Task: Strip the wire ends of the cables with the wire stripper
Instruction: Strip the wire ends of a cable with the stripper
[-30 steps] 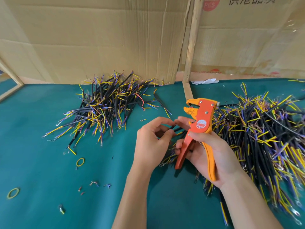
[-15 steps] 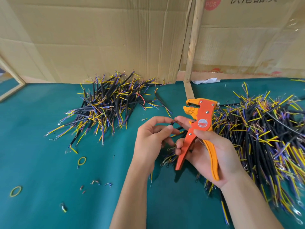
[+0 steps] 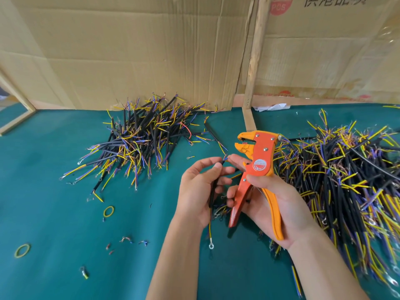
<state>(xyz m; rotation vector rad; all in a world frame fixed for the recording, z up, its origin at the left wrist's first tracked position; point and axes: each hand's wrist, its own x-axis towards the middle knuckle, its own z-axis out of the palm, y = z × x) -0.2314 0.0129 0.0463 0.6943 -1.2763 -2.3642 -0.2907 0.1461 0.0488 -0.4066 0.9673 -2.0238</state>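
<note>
- A green tabletop (image 3: 54, 202) carries everything; its left and bottom edges are cut off by the frame.
- At far left lie two yellow-green rubber bands (image 3: 22, 250), with small wire scraps (image 3: 125, 239) between them and the arms; the scraps are too small to tell apart.
- A left pile of cables (image 3: 140, 137), black with yellow and purple ends, lies against the cardboard wall (image 3: 129, 50); how many cables it holds cannot be made out.
- The left hand (image 3: 198, 189) has its grip clamped on one black cable (image 3: 213, 191), fingers curled round it; the cable's upper end sticks out at the fingertips, and its lower end hangs below the palm, ending in a small ring terminal (image 3: 211, 246).
- The right hand (image 3: 275, 204) has its grip clamped on the orange wire stripper (image 3: 257, 167), held upright with its head just beside the cable's upper end, not touching it. The handles are spread; part of the red handle is hidden by fingers.
- One right fingertip touches the cable's tip.
- A larger right pile of cables (image 3: 346, 180) runs out of the frame at right and is partly hidden behind the right forearm.
</note>
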